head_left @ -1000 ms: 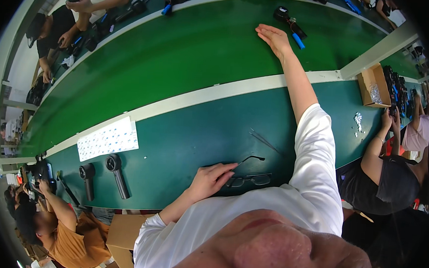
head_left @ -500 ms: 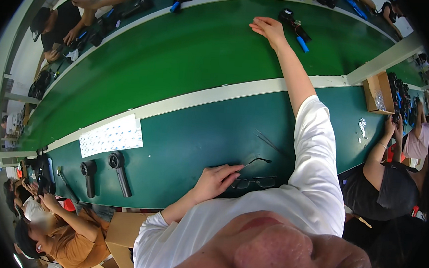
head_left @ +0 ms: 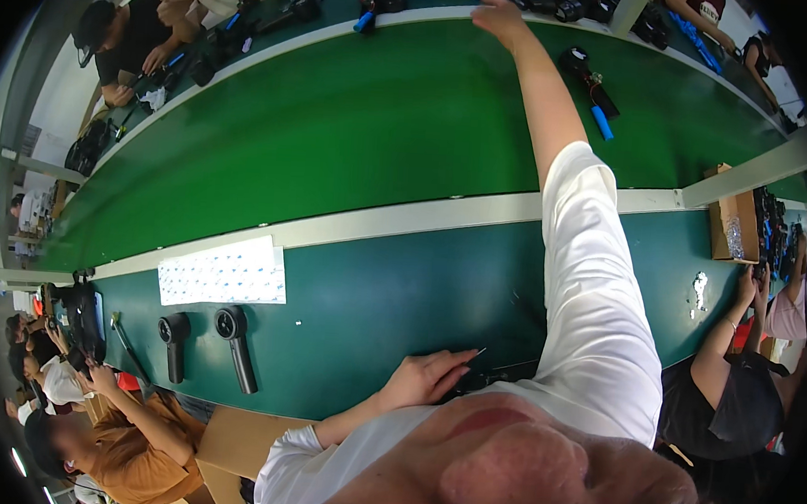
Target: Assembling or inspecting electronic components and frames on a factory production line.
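My right hand (head_left: 499,18) is stretched across the green belt (head_left: 337,137) to its far edge, beside a blue cylinder and several dark parts; its fingers are too smeared to read. My left hand (head_left: 428,375) lies low near the table's front edge, fingers pinched round a thin tool (head_left: 481,352) of which only a pale tip shows. Dark-framed eyeglasses (head_left: 498,373) lie just right of it, partly hidden by my body. On the belt, right of my right forearm, lies an opened black handheld fan (head_left: 577,61) with a blue cylinder (head_left: 603,123) wired to it.
Two black handheld fans (head_left: 233,323) lie at the left below a white printed sheet (head_left: 222,273). A pale rail (head_left: 377,230) divides table and belt. At the right stand a cardboard box (head_left: 733,226) and a post; small silvery bits (head_left: 698,293) lie nearby. Other people work all around.
My right hand has moved farther away, from over the belt to its far edge. My left hand has shifted slightly right and down in the picture. The whole view has tilted a little.
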`<state>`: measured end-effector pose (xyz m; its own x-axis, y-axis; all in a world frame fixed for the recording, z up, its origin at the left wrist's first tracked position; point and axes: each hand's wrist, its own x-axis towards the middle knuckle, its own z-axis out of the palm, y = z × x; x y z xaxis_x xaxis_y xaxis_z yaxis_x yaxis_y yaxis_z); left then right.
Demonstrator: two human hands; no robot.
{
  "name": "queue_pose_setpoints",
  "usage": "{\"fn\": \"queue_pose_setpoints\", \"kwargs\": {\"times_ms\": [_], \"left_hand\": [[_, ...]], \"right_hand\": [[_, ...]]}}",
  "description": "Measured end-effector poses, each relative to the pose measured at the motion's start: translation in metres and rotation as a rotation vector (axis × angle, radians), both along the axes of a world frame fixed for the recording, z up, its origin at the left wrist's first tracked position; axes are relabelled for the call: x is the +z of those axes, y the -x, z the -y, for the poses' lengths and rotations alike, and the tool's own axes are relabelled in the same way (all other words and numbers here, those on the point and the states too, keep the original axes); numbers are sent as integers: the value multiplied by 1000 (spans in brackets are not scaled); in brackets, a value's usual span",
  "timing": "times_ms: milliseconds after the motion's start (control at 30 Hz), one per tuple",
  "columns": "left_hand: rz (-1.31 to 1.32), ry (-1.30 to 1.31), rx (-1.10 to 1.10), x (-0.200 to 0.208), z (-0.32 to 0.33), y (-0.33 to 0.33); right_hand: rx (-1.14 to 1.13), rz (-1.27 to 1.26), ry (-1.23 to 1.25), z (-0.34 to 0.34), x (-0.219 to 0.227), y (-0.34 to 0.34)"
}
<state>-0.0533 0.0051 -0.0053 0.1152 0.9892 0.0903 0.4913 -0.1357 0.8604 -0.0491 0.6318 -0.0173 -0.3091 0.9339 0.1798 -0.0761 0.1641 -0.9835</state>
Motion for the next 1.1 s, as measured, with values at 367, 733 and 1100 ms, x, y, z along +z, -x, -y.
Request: {"fn": "queue_pose_setpoints", "kwargs": {"times_ms": [367, 733, 1100], "left_hand": [[-16, -50, 13, -1, -3, 0], [5, -18, 1, -5, 1, -4], [28, -16, 20, -9, 3, -5]], "right_hand": [[-17, 520, -12, 37, -2, -24], [-156, 932, -581, 56, -3, -78], [-434, 926, -479, 85, 27, -197]]}}
